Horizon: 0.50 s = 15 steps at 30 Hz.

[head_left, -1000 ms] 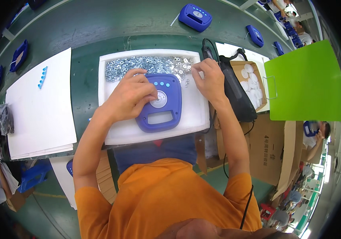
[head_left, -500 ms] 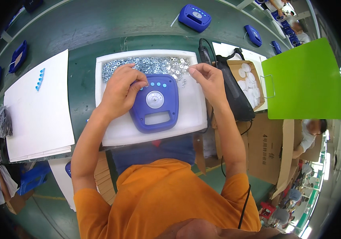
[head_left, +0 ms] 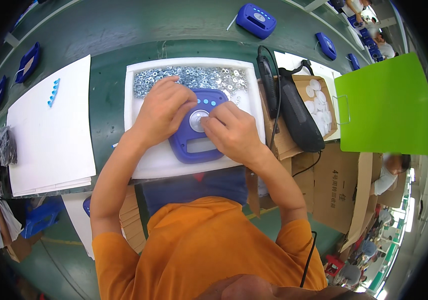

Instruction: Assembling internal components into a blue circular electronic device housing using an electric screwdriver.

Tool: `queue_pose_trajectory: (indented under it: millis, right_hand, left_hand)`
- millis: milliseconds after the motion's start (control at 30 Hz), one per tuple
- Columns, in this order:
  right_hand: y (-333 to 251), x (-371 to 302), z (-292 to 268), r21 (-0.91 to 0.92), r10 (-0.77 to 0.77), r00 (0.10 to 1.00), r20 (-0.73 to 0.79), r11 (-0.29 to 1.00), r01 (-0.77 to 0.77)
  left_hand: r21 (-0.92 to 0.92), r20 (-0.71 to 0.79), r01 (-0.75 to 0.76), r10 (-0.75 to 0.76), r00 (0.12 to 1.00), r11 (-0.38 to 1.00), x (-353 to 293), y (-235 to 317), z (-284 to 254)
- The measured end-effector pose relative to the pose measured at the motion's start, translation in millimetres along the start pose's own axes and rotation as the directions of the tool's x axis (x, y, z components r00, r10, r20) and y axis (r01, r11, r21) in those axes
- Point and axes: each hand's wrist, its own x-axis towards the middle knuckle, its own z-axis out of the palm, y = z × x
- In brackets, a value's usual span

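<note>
Two bare hands worked over one blue plastic housing, which lay in a white foam tray directly beneath the fingers. The right hand had its thumb and forefinger drawn close at the round clear-and-white dial, the only one on the housing; whether they pinched a small part could not be told. The left hand was curled over the housing's upper left corner, its thumb and forefinger near each other; whether they met or gripped anything could not be told. Three turquoise buttons showed just right of the left fingertips, and one rectangular slot opened on the near side of the right fingertips.

Beyond both hands' fingers lay one heap of ring-shaped metal pieces, too many to count. Right of the right fingers stood one long black case, then one cardboard box of overlapping white discs, not countable, and one lime-green panel. Well left of the left fingers, one stack of white sheets bore one turquoise strip with about five lumps. Far beyond the fingers, toward the right, three more blue housings sat in a row.
</note>
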Motion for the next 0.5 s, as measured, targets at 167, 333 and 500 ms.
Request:
queue_pose_trajectory:
  millis: [167, 333, 500]
  right_hand:
    - [4.0, -1.5, -2.6, -0.014, -0.056, 0.998, 0.011, 0.998, 0.056]
    - [6.4, -3.3, -6.0, 0.096, -0.014, 0.998, -0.063, 0.995, 0.02]
    - [5.7, -22.3, -9.3, 0.107, 0.152, 0.982, -0.114, 0.984, -0.14]
  left_hand:
    - [0.003, 0.025, -0.034, 0.034, 0.999, 0.999, 0.1, 0.7, 1.2]
    - [0.023, 0.072, -0.093, 0.091, 0.993, 0.995, 2.0, 7.0, 1.1]
    - [0.116, 0.156, -0.238, 0.219, 0.963, 0.964, 1.7, 9.4, 4.4]
